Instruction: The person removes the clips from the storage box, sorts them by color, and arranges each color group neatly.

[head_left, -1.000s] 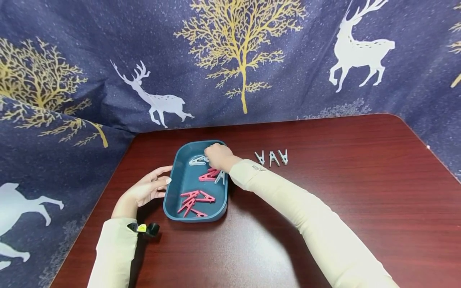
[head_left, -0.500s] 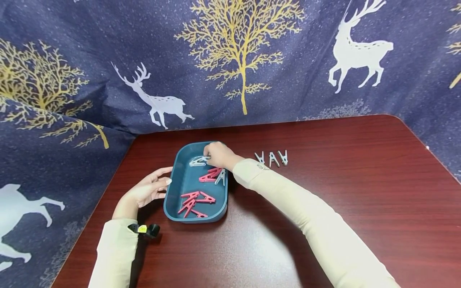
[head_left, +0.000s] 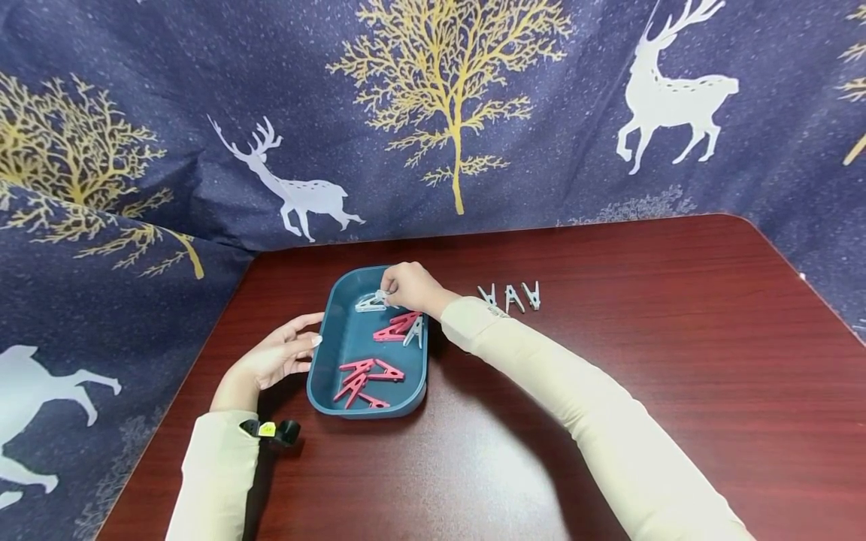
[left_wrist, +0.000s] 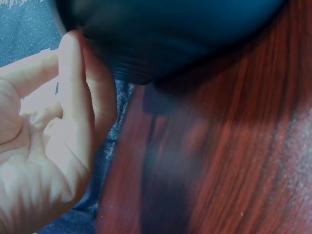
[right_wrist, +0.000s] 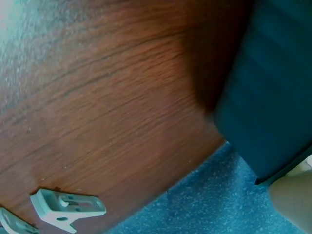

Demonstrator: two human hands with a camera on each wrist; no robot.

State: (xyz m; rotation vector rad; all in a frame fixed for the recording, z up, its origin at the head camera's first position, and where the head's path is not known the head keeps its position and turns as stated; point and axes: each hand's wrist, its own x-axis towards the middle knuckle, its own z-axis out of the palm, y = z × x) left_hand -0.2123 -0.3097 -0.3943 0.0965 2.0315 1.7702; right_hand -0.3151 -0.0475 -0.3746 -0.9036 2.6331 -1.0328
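While the table (head_left: pixel 609 376) bore the teal tray (head_left: pixel 325 376), steadied by the left hand (head_left: pixel 274 359) with relaxed fingers, the right hand (head_left: pixel 406 287) pinched a white clothespin (head_left: pixel 370 303) at the tray's far end, which risked slipping back among the red clothespins (head_left: pixel 365 379).

A dark red wooden table (head_left: pixel 609 361) carries a teal tray (head_left: pixel 323 376) and three white clothespins (head_left: pixel 511 296).

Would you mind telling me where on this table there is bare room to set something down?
The table is bare right of the three white pegs to the far edge, and along the near edge below the tray. It is crowded inside the tray, where the right hand pinches a white peg, and at its left side, by the left hand.
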